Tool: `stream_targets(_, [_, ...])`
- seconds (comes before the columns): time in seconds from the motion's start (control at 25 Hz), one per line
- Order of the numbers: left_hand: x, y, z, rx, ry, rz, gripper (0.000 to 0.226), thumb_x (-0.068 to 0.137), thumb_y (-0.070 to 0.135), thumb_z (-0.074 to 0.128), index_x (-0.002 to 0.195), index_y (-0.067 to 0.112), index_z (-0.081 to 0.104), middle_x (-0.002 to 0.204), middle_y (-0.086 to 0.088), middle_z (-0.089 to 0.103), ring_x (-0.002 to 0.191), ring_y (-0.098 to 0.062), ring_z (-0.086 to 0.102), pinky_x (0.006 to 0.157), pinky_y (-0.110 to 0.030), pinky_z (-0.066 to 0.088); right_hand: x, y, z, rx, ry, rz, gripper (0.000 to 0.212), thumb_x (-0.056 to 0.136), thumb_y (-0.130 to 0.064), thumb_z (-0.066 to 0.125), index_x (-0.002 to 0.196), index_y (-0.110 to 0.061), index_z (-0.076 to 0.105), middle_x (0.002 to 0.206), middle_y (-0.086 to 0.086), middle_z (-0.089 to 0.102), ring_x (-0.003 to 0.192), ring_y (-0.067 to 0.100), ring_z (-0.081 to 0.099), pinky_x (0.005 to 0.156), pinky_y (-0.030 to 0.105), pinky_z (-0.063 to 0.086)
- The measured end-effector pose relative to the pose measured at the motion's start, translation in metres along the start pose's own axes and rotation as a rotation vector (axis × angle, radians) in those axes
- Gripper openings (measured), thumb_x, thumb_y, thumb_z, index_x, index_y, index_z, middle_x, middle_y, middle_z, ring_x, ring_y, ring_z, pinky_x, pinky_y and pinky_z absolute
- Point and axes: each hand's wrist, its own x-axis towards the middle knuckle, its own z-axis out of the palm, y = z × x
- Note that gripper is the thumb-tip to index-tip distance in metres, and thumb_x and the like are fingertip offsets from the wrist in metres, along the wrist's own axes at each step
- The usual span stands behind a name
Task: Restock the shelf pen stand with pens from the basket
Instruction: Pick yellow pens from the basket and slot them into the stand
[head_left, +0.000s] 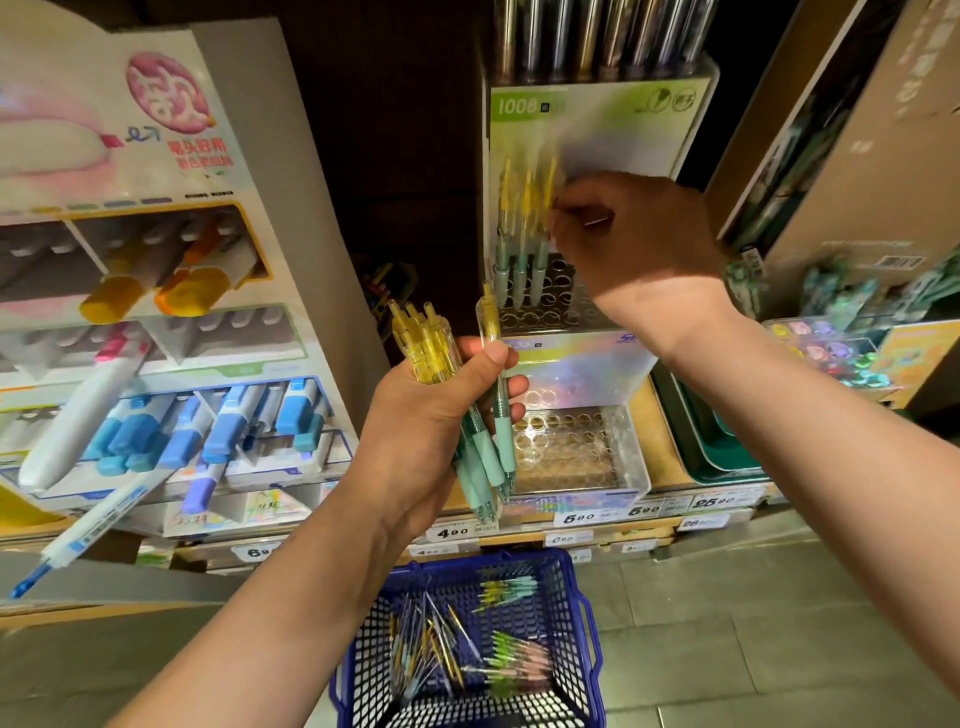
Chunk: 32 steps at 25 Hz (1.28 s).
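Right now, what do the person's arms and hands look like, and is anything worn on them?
The left forearm and right forearm are bare, no sleeves in view. The left hand and right hand wear no gloves. Only the right wrist carries something: a green patterned band.

Left arm: bare forearm reached up from the lower left, wrist nearly straight.
Left hand (436, 415): thumb and fingers were curled round a bundle of pens (423, 348).
Right arm: bare forearm came in from the right edge, held higher.
Right hand (628, 244): back faced the camera, blurred; curled fingertips pinched one yellow-topped pen (549, 192).
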Motion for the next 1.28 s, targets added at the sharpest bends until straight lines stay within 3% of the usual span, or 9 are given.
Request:
stream_targets(0.12, [0.001, -0.001, 0.001, -0.001, -0.001, -0.001, 0.019, 0.088, 0.019, 0.075, 0.103, 0.007, 0.071, 0.104, -0.016, 0.075, 0.089, -0.027, 0.074, 0.077, -0.038, 0.058, -0.004, -0.004, 0.001, -0.044, 0.014, 0.037, 0.021, 0.096, -0.038, 0.061, 0.103, -0.027, 0.077, 0.097, -0.009, 0.076, 0.088, 0.009, 0.068, 0.065, 0.001, 0.032])
stream_targets(0.24, [0.0, 0.0, 0.006, 0.0, -0.004, -0.01, 0.029, 0.091, 0.02, 0.073, 0.113, 0.001, 0.07, 0.107, -0.016, 0.077, 0.089, -0.024, 0.075, 0.075, -0.035, 0.059, -0.007, -0.006, -0.004, -0.119, -0.06, 0.08, 0.029, 0.097, -0.043, 0.059, 0.093, -0.022, 0.078, 0.09, -0.006, 0.077, 0.085, 0.015, 0.069, 0.062, 0.012, 0.037])
stream_targets(0.36, [0.001, 0.003, 0.009, 0.003, -0.012, -0.021, 0.036, 0.096, 0.023, 0.068, 0.121, -0.003, 0.067, 0.111, -0.013, 0.077, 0.09, -0.02, 0.076, 0.074, -0.031, 0.06, -0.019, -0.005, -0.012, -0.11, -0.289, 0.201, 0.041, 0.097, -0.051, 0.054, 0.074, -0.023, 0.075, 0.07, -0.006, 0.073, 0.072, 0.011, 0.068, 0.056, 0.015, 0.042])
stream_targets(0.44, [0.001, 0.003, 0.01, 0.028, -0.029, -0.014, 0.03, 0.099, 0.024, 0.064, 0.116, 0.0, 0.071, 0.112, -0.012, 0.078, 0.089, -0.018, 0.076, 0.074, -0.03, 0.06, -0.031, -0.008, -0.013, 0.006, -0.477, 0.286, 0.039, 0.097, -0.049, 0.053, 0.064, -0.042, 0.072, 0.058, -0.017, 0.068, 0.059, -0.004, 0.062, 0.053, 0.009, 0.043])
stream_targets(0.52, [0.001, 0.004, 0.014, 0.035, -0.061, -0.012, 0.025, 0.101, 0.024, 0.062, 0.105, 0.005, 0.078, 0.111, -0.013, 0.078, 0.088, -0.017, 0.076, 0.073, -0.029, 0.059, -0.037, -0.008, -0.009, 0.061, -0.575, 0.281, 0.033, 0.099, -0.045, 0.051, 0.072, -0.049, 0.07, 0.058, -0.022, 0.066, 0.061, -0.006, 0.059, 0.061, 0.011, 0.043])
stream_targets(0.68, [0.001, 0.006, 0.02, 0.023, -0.078, -0.011, 0.028, 0.102, 0.026, 0.06, 0.099, 0.009, 0.082, 0.107, -0.015, 0.078, 0.088, -0.018, 0.076, 0.071, -0.028, 0.059, -0.038, -0.007, -0.011, 0.322, -0.618, 0.335, 0.015, 0.095, -0.045, 0.06, 0.088, -0.038, 0.072, 0.077, -0.02, 0.074, 0.068, -0.007, 0.064, 0.07, 0.019, 0.05])
stream_targets(0.88, [0.005, 0.008, 0.021, -0.057, -0.05, -0.034, 0.032, 0.101, 0.03, 0.062, 0.113, 0.003, 0.075, 0.105, -0.015, 0.078, 0.085, -0.022, 0.076, 0.071, -0.031, 0.06, -0.036, -0.01, -0.027, 0.555, -0.376, 0.409, 0.024, 0.088, -0.03, 0.075, 0.065, -0.023, 0.079, 0.071, -0.007, 0.076, 0.063, 0.003, 0.07, 0.064, 0.015, 0.057])
stream_targets(1.08, [0.002, 0.007, 0.018, -0.023, -0.106, -0.044, 0.033, 0.098, 0.031, 0.067, 0.121, 0.008, 0.072, 0.086, 0.0, 0.062, 0.061, -0.015, 0.056, 0.058, -0.029, 0.051, -0.002, 0.006, -0.053, 0.6, 0.123, 0.295, 0.022, 0.097, -0.017, 0.064, 0.08, -0.029, 0.069, 0.068, -0.009, 0.074, 0.074, 0.012, 0.075, 0.072, 0.026, 0.062])
stream_targets(1.28, [0.001, 0.005, 0.018, 0.026, -0.125, -0.05, 0.027, 0.099, 0.008, 0.055, 0.116, 0.009, 0.076, 0.069, 0.005, 0.057, 0.06, -0.014, 0.051, 0.06, -0.029, 0.051, 0.005, 0.015, -0.038, 0.407, 0.206, 0.128, 0.011, 0.096, -0.022, 0.062, 0.096, -0.022, 0.073, 0.081, -0.007, 0.075, 0.075, 0.007, 0.074, 0.079, 0.031, 0.062])
